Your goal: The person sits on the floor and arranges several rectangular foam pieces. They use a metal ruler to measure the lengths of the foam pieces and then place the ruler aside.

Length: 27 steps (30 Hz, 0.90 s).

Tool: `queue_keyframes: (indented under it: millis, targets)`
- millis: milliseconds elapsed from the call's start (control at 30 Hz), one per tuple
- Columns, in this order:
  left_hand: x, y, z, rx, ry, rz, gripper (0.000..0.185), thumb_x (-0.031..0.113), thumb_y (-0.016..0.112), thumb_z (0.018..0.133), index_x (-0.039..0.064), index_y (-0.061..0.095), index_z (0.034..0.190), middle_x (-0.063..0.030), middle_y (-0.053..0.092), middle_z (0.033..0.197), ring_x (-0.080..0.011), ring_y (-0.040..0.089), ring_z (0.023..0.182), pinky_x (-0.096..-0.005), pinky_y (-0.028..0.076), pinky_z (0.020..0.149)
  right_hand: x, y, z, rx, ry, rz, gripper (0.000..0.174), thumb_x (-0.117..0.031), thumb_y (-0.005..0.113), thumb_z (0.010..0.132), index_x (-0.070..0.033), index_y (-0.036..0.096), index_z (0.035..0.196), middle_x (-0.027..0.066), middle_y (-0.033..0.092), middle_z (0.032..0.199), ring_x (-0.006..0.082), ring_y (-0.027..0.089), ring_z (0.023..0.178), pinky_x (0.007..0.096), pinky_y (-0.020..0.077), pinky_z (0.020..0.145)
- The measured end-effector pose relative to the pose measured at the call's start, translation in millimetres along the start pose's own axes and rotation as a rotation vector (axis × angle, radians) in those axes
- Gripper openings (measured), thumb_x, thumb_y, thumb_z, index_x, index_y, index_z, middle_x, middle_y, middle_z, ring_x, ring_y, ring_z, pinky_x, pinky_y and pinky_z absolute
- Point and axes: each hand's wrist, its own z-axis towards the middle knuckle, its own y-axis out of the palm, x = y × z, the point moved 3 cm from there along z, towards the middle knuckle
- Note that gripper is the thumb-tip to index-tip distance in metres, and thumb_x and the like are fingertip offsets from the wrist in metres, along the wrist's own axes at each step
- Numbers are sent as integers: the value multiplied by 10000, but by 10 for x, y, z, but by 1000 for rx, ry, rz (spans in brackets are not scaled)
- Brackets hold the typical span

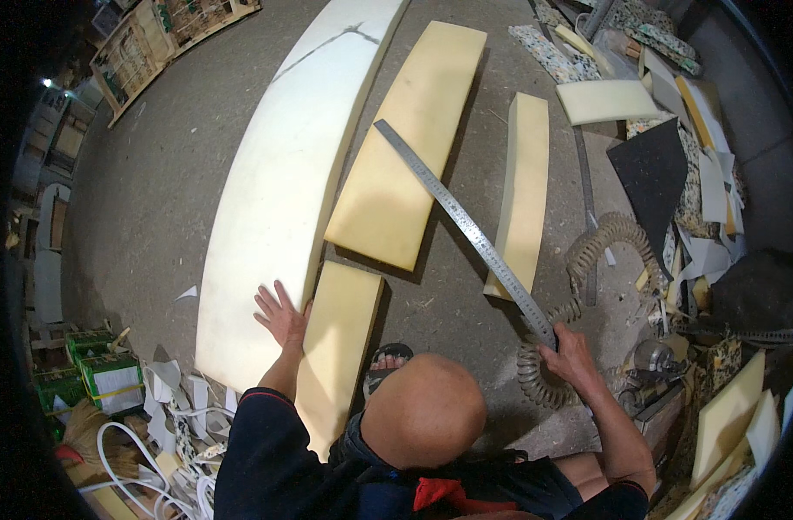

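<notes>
My left hand (282, 317) lies with spread fingers on the near end of a long white foam slab (273, 188), by its right edge. My right hand (571, 356) grips the lower end of a long steel ruler (465, 224), which slants up to the left over two foam pieces. Its far end is over a wide yellow foam block (403, 149); lower down it crosses a narrow yellow foam strip (523, 188). Another yellow foam block (342, 325) lies between my left forearm and my sandalled foot. A dark line with a bent end marks the white slab's far part.
A coiled air hose (539, 380) lies beside my right hand. Foam offcuts (608, 102) and a black sheet (653, 175) are heaped at the right. At the lower left are green boxes (110, 383), a straw broom (94, 439) and scraps. A wooden frame (169, 39) lies at the upper left.
</notes>
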Motion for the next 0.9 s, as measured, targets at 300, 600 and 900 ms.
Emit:
queue_keyframes:
  millis: [300,600,900]
  targets:
    - [21,-58,-13,-8,-4,3,1048,628,688,817,138,194,1602,-250,138,1640,-455,141,1511,-679,218,1151,-21,-1,-2,-7,-2,-19,380,-196,795,805,40,515,906,284,617,738,452,677,724,485,506,627]
    - [12,-45,-18,13,8,4,1051,643,684,814,145,198,1602,-252,139,1640,-458,151,1508,-681,229,1146,-67,-16,-14,-27,26,-15,371,-192,785,820,39,507,902,282,611,744,460,669,732,489,500,633]
    - [1,0,-2,31,11,21,1041,652,674,816,142,214,1599,-255,149,1636,-462,166,1502,-688,242,1135,-61,-6,-17,-38,32,-18,375,-210,768,821,49,522,936,298,622,803,479,665,795,508,499,679]
